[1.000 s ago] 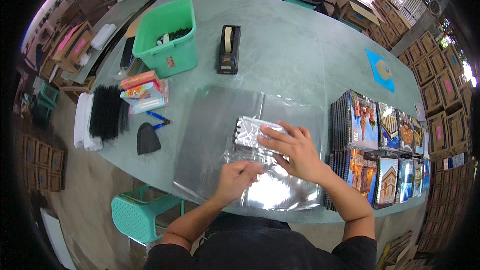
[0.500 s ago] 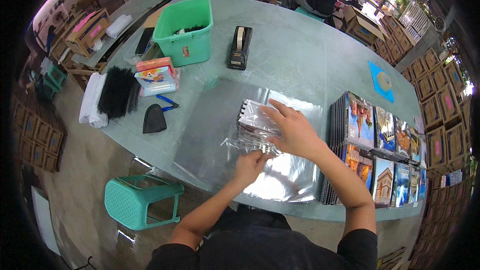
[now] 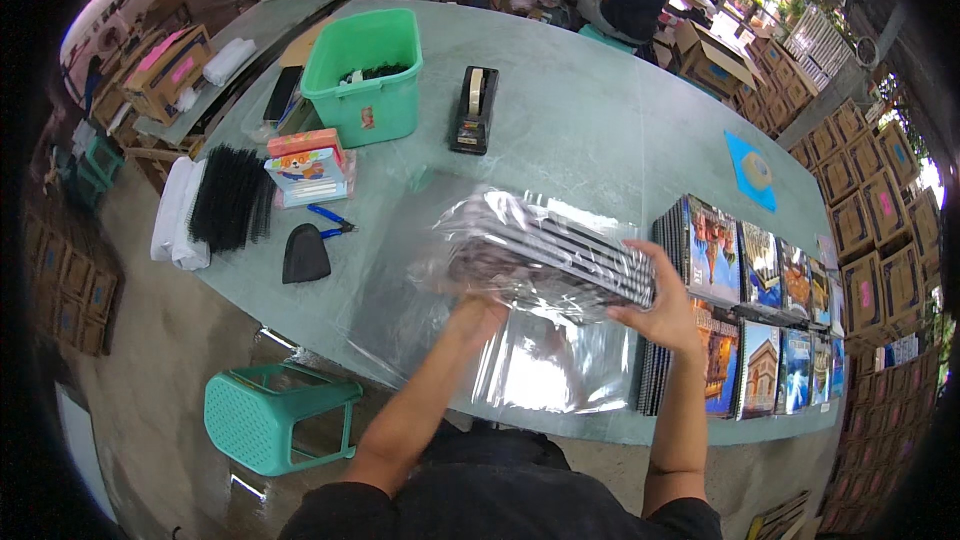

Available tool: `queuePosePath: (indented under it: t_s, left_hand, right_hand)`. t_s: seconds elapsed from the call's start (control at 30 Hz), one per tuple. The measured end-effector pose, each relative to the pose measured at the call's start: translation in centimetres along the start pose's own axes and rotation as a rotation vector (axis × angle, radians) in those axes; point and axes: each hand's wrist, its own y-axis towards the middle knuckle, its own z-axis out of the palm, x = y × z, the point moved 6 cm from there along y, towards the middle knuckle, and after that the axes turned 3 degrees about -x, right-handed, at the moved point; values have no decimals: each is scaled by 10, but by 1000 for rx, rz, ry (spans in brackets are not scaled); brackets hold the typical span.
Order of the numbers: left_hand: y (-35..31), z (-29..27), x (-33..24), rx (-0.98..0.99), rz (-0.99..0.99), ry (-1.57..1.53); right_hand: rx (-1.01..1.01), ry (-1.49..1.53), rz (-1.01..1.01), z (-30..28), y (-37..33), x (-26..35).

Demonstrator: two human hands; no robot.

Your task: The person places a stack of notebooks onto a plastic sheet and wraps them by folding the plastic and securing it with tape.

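A stack of spiral notebooks (image 3: 580, 255) in crinkled clear plastic is tilted over the table, its dark bindings facing up. Round the stack's right end my right hand (image 3: 668, 300) is closed, thumb on the near side and fingers on the far side. My left hand (image 3: 478, 315) holds the wrapped stack at its lower left; its fingertips are hidden by the plastic, and this end is blurred by motion. Beneath them lies a flat, shiny clear plastic sheet (image 3: 540, 370).
Stacked picture-covered spiral notebooks (image 3: 715, 250) stand at the right. Beyond the sheet are a tape dispenser (image 3: 474, 110) and a green bin (image 3: 360, 115). Blue-handled cutters (image 3: 330, 220), a black pouch (image 3: 305, 255), small boxes (image 3: 308, 170) and black binding combs (image 3: 228, 198) lie left. A green stool (image 3: 280, 415) stands below.
The stack has been lifted and turned, showing its bindings. My right hand has moved right from above it to grip its right end. My left hand has shifted slightly left. The view has shifted a little.
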Motion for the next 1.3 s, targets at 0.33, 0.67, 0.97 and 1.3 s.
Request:
queuePosePath:
  t_s: [0.33,0.67,0.97,1.3]
  left_hand:
    - [32,85,-126,65,187,607]
    - [31,108,-196,-116,359,629]
    - [-6,195,-185,936,844,1715]
    - [-76,177,-189,1829,57,1708]
  right_hand:
    - [-472,189,-99,25,0,-44]
    - [-547,235,-354,-1,-23,3]
    - [-616,65,-266,37,-64,-80]
    - [-296,-902,-534,47,-41,11]
